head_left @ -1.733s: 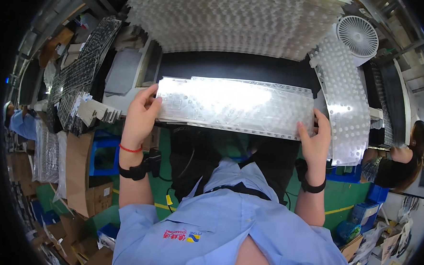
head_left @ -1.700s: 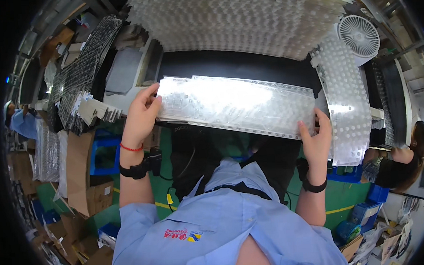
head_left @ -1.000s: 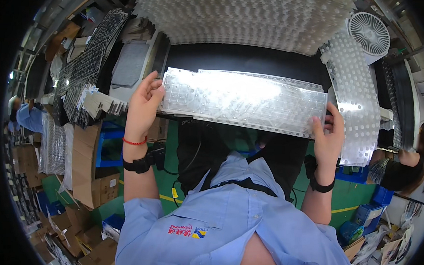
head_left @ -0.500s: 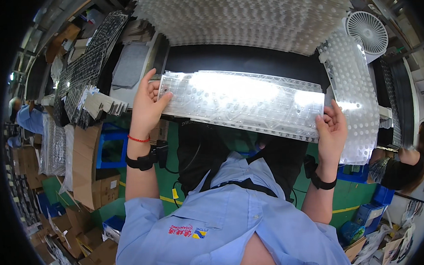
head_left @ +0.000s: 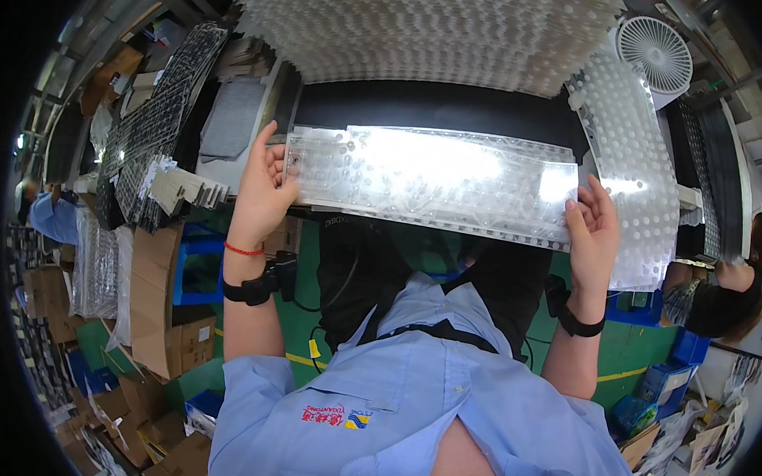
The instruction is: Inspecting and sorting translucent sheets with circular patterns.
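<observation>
A long, clear plastic sheet (head_left: 352, 177) with rows of small round marks lies across the front of the work surface. Bright glare covers its middle, and further clear layers show along its edges. At its left end my left hand (head_left: 262, 186) grips the edge, fingers seen partly through the plastic and thumb at the border. My right hand (head_left: 593, 227) closes on the opposite end, thumb on the near corner and fingers raised beside it. Whether each hand holds one layer or several cannot be made out.
Tall stacks of translucent dotted sheets (head_left: 439, 37) stand behind, with more sheets (head_left: 631, 164) at the right. A white fan (head_left: 654, 56) is beyond them. Black grids (head_left: 159, 120) and grey sheets (head_left: 232, 116) lie left. Cardboard boxes (head_left: 156, 301) sit below; other people are at both sides.
My left thumb has slid off the face of the sheet toward its left edge. My right hand and the sheet's right end have shifted slightly left.
</observation>
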`<state>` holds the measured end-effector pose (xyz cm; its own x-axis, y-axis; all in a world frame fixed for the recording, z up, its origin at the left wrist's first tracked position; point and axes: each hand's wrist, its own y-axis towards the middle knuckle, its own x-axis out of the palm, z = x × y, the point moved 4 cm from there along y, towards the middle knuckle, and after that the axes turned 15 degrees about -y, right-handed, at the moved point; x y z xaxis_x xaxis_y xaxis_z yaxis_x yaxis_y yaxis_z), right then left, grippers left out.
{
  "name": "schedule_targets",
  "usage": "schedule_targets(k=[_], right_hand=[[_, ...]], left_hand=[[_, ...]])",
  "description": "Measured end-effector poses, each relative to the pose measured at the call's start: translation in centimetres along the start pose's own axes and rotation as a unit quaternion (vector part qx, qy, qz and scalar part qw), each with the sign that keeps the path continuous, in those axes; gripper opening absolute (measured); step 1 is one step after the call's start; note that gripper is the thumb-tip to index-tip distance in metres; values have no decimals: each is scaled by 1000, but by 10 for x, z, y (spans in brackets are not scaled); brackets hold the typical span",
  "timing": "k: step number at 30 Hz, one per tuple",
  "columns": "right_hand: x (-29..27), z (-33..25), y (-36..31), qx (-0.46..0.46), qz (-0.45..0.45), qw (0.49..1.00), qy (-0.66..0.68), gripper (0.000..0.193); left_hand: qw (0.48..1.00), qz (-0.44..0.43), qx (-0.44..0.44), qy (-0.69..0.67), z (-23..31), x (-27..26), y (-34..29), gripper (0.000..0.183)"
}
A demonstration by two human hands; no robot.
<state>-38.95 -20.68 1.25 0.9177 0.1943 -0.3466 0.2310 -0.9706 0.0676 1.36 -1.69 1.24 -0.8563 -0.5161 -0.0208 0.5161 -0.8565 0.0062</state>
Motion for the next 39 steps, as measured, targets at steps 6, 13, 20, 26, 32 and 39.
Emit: schedule_targets(k=[6,13,20,26,32,39], right_hand=[[-1,-1,0,15,-1,1000,15,50],[0,1,1,14,0,1000,13,49],[-5,5,1,30,4,999,28,48],[-6,6,2,33,-2,999,42,53],[-6,-4,0,25,-29,996,77,59],[-11,-2,4,5,-36,999,40,58]], left_hand=[[981,-21,-30,-188,1,-4,-8,72],[998,-14,-9,-57,2,4,-9,67],[961,-19,-41,-273,0,-11,-11,65],[988,-16,-22,-150,-2,-4,-10,61],[977,-15,-38,-210,-1,-7,-8,53],[987,22,-23,-155,3,-2,1,49]])
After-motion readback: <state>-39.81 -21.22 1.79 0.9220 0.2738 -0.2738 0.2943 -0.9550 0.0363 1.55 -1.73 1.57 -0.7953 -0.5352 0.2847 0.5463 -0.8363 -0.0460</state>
